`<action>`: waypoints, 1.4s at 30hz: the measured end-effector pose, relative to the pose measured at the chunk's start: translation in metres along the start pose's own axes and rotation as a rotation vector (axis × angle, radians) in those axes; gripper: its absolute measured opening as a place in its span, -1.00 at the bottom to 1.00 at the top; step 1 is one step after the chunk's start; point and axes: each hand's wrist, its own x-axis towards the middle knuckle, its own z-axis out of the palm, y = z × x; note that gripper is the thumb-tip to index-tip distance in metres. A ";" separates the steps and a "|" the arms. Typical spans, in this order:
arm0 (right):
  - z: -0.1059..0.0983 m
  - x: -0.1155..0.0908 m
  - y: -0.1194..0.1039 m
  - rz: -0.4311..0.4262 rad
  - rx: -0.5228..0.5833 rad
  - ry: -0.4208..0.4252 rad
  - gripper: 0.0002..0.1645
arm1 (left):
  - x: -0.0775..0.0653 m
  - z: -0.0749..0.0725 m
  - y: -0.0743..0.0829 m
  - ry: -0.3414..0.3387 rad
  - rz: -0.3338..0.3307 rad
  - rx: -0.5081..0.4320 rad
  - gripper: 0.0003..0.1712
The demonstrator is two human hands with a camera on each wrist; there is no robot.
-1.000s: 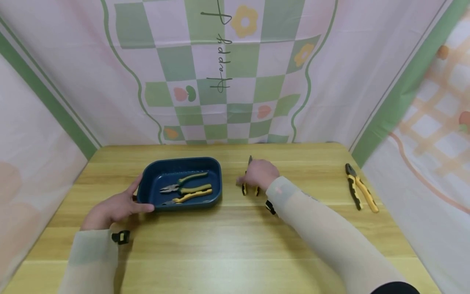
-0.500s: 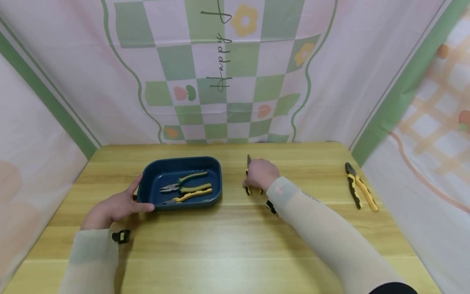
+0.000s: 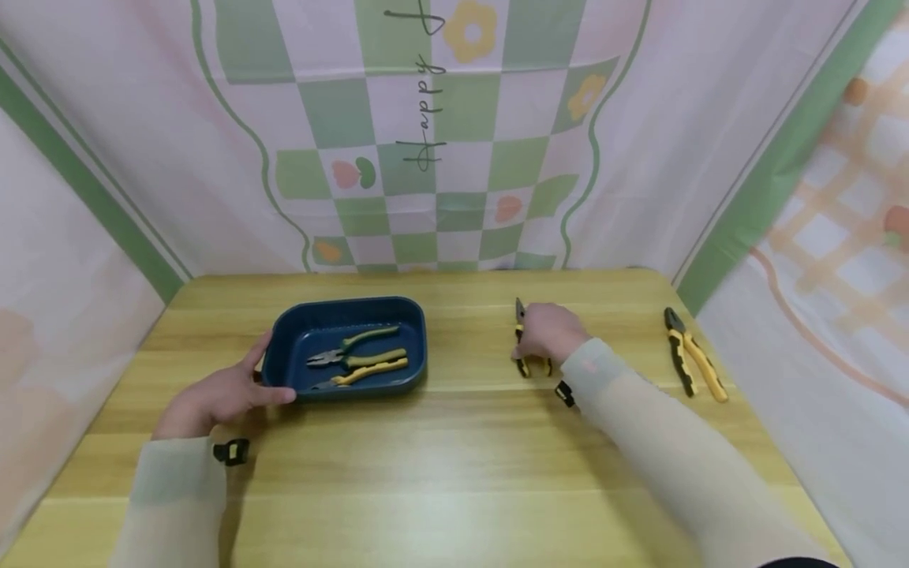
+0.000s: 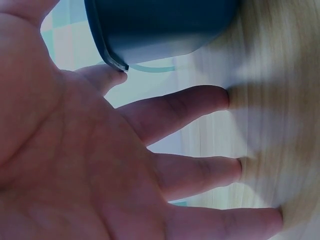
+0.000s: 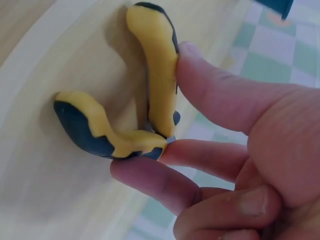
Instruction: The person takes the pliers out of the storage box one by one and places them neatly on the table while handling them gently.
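Note:
My right hand (image 3: 552, 331) pinches a pair of pliers (image 3: 521, 314) with yellow-and-black handles. In the right wrist view the thumb (image 5: 210, 85) lies along one spread handle (image 5: 155, 65), and two fingers touch the other handle near the pivot. The hand hides most of the pliers' middle in the head view. My left hand (image 3: 220, 398) rests at the left end of a dark blue tray (image 3: 355, 392), the thumb at its front corner. In the left wrist view its fingers (image 4: 175, 110) are spread and straight, one at the tray's rim, the others with tips at the tabletop.
Inside the tray lie green-handled pliers (image 3: 364, 360) and a yellow-handled tool (image 3: 369, 371). Another pair of yellow-and-black pliers (image 3: 685, 347) lies near the right edge of the wooden table (image 3: 454, 473). Patterned fabric (image 3: 398, 189) hangs behind and at both sides.
My right hand has moved to the right with the pliers in its fingers. The left hand has stayed at the tray. The head view has tipped slightly.

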 end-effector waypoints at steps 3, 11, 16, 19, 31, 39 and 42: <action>-0.004 -0.006 0.021 0.013 0.017 -0.019 -0.55 | 0.000 -0.002 0.001 0.001 -0.003 0.001 0.37; -0.011 -0.022 0.077 0.014 0.015 -0.058 -0.58 | -0.001 -0.002 0.003 -0.007 -0.014 -0.004 0.38; -0.017 -0.030 0.101 0.031 0.051 -0.060 -0.58 | 0.000 -0.003 0.001 -0.008 -0.019 0.004 0.36; -0.019 -0.033 0.112 0.046 0.057 -0.073 -0.58 | 0.001 -0.004 0.000 -0.011 -0.030 0.003 0.34; -0.016 -0.036 0.146 0.050 0.038 -0.087 -0.56 | 0.001 -0.002 0.002 -0.011 -0.005 0.001 0.37; -0.020 -0.042 0.155 0.015 -0.018 -0.111 -0.55 | 0.001 -0.002 0.002 -0.025 -0.029 -0.019 0.34; -0.021 -0.042 0.159 -0.007 -0.037 -0.115 -0.55 | 0.000 -0.002 0.003 -0.030 -0.024 -0.028 0.35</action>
